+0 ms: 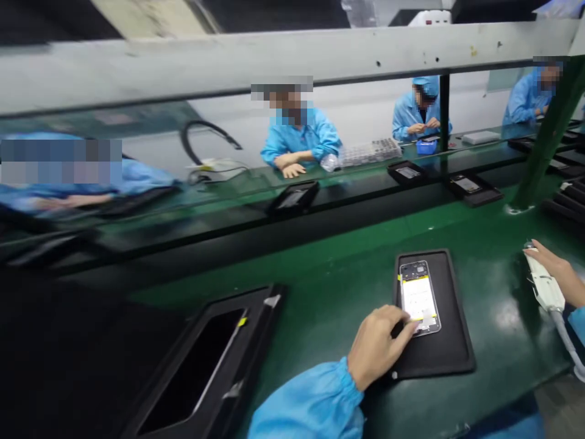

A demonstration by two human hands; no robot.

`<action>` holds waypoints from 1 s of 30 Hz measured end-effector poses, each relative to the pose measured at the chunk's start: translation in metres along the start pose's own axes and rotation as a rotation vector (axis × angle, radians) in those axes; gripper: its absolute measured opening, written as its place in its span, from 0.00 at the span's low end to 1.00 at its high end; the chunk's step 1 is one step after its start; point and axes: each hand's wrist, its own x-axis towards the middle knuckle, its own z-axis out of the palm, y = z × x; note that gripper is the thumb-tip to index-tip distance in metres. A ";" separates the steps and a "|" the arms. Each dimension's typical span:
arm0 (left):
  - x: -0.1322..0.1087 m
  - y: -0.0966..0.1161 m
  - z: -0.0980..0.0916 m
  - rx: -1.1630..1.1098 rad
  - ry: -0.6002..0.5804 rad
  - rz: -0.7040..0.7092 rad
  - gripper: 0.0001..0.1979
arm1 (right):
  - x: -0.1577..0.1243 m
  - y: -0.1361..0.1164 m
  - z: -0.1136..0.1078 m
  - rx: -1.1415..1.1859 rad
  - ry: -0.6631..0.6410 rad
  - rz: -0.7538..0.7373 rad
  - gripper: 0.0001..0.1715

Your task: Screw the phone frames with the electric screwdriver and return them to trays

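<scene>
An opened phone (pixel 419 299) lies in a black foam-like tray (pixel 452 329), showing a white battery area and yellow strips. My left hand (pixel 379 341) reaches over the tray's left side, with thumb and bent fingers closed at the phone's lower left edge. On the right, my right hand (pixel 560 268) is wrapped round a white hand-held tool (pixel 546 289) that has a grey hose at its lower end. The tool is held to the right of the tray, apart from the phone. Its tip points away from me.
Another black tray (pixel 269 323) at the lower left bears a dark-screened phone (pixel 196 372). Beyond the green bench (pixel 329 280), a dark belt (pixel 219 247) carries trays with phones. A white beam (pixel 292 58) and a green post (pixel 546 140) cross the view. Several co-workers in blue sit opposite.
</scene>
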 end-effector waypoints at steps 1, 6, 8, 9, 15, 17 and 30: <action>0.002 0.003 0.004 0.009 0.064 -0.092 0.16 | 0.007 -0.002 0.005 -0.009 -0.040 -0.017 0.26; 0.023 0.032 0.039 0.041 0.095 -0.228 0.35 | 0.028 -0.017 0.005 -0.156 -0.243 -0.070 0.34; 0.031 0.042 0.046 0.059 0.040 -0.268 0.40 | 0.026 -0.027 -0.005 -0.227 -0.168 -0.051 0.39; 0.033 0.046 0.048 0.061 0.019 -0.283 0.41 | 0.023 -0.036 -0.011 -0.244 -0.094 -0.054 0.40; 0.040 0.052 0.040 -0.058 0.083 -0.272 0.31 | -0.013 -0.138 -0.021 -0.028 0.357 -0.194 0.22; 0.039 0.053 0.032 -0.066 0.099 -0.240 0.31 | -0.024 -0.177 -0.008 -0.007 0.298 -0.106 0.17; 0.046 0.024 0.024 -1.028 0.292 -0.334 0.42 | 0.008 -0.254 0.030 -0.081 -0.452 0.451 0.19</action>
